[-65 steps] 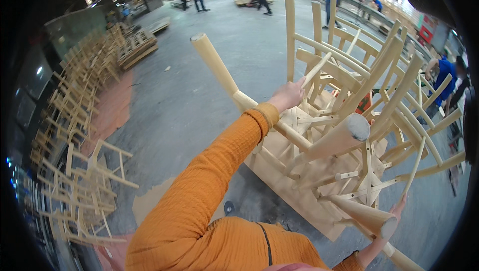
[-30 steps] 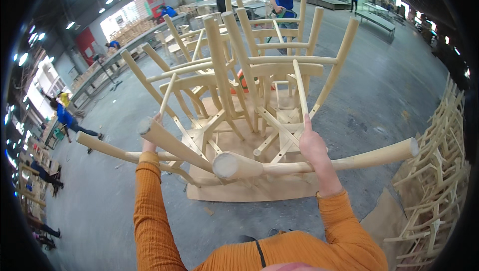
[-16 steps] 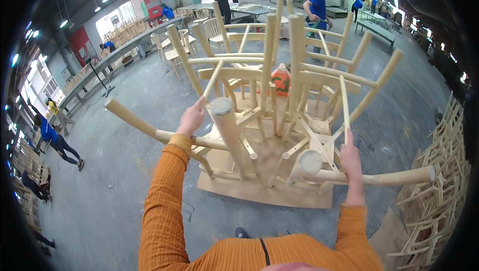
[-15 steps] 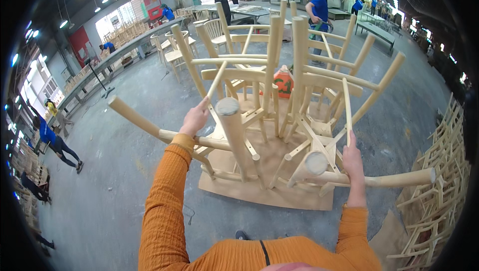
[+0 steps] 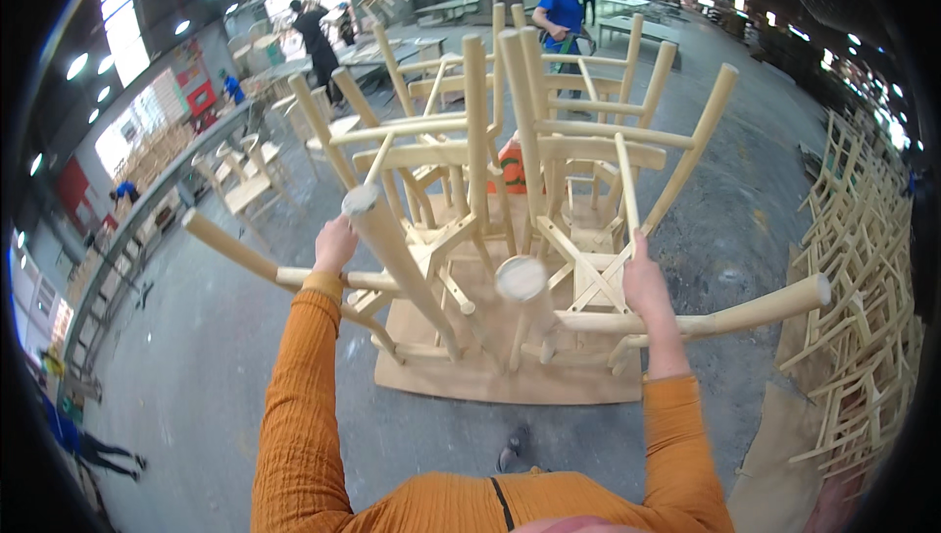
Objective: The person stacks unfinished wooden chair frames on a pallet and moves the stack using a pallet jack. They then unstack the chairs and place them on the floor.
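Observation:
Pale unpainted wooden chair frames stand stacked in front of me, legs and rails pointing up and outward. My left hand (image 5: pixel 336 245) is closed round a slim rung of the left chair frame (image 5: pixel 412 155), beside a thick round leg. On the other side, my right hand (image 5: pixel 647 283) grips a slim rung of the right chair frame (image 5: pixel 603 152), just above its low crossbar. The frames rest over a brown board (image 5: pixel 490 388). Behind the nearest legs, an orange object (image 5: pixel 512 170) with a dark marking is partly hidden.
A tangled heap of wooden chair frames (image 5: pixel 858 288) lies at the right, next to brown sheets (image 5: pixel 779 445). Beyond the stack stands a person in a blue shirt (image 5: pixel 561 13). Finished-looking chairs (image 5: pixel 245 185) and a long bench (image 5: pixel 147 195) are at the left.
My view has swung to the right, so the background and the blue-shirted person sit further left. Both hands keep their hold on the rungs. My foot shows further forward under the board's edge.

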The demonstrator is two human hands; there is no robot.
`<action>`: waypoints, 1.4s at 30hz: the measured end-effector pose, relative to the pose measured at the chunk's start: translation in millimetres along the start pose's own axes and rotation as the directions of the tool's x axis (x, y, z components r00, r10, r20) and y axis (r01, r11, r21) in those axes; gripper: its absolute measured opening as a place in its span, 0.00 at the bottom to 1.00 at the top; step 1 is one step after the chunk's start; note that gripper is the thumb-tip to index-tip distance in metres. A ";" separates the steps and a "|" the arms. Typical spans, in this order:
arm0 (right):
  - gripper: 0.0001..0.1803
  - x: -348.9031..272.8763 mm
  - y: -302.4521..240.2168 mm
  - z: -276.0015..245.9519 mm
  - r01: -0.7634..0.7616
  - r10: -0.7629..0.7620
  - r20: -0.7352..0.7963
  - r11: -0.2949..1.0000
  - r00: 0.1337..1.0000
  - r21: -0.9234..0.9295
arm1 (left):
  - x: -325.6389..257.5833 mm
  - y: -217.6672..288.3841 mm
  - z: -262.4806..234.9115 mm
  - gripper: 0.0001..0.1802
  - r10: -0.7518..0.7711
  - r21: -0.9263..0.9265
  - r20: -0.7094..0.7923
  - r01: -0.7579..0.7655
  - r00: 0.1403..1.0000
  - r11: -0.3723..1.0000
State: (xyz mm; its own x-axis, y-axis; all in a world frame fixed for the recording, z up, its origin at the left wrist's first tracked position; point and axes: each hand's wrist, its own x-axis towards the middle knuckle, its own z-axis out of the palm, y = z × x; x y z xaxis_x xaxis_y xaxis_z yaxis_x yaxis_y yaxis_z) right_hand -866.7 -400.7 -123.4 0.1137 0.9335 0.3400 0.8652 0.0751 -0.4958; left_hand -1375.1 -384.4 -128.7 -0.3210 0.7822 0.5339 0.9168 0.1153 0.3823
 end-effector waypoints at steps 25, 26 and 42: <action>0.33 -11.6 -35.9 68.6 -0.145 0.131 -0.095 0.977 0.987 -0.156 | 42.8 -65.9 67.4 0.20 0.075 -0.228 0.038 -0.064 0.996 0.971; 0.33 -14.3 -33.5 69.4 -0.168 0.151 -0.104 0.969 0.983 -0.181 | 41.5 -60.4 63.8 0.21 0.083 -0.216 0.056 -0.069 0.995 0.974; 0.36 -38.2 -54.5 99.6 -0.101 0.080 -0.159 0.987 0.984 -0.126 | 60.8 -102.0 67.2 0.22 0.084 -0.289 0.084 -0.057 0.993 0.956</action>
State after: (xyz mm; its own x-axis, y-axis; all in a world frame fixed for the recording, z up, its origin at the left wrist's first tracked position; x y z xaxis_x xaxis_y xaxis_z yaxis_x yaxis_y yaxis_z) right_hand -966.8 -405.5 -188.9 0.2589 0.8688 0.4222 0.9039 -0.0638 -0.4230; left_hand -1472.2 -307.5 -185.9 -0.2219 0.8376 0.4992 0.8258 -0.1108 0.5529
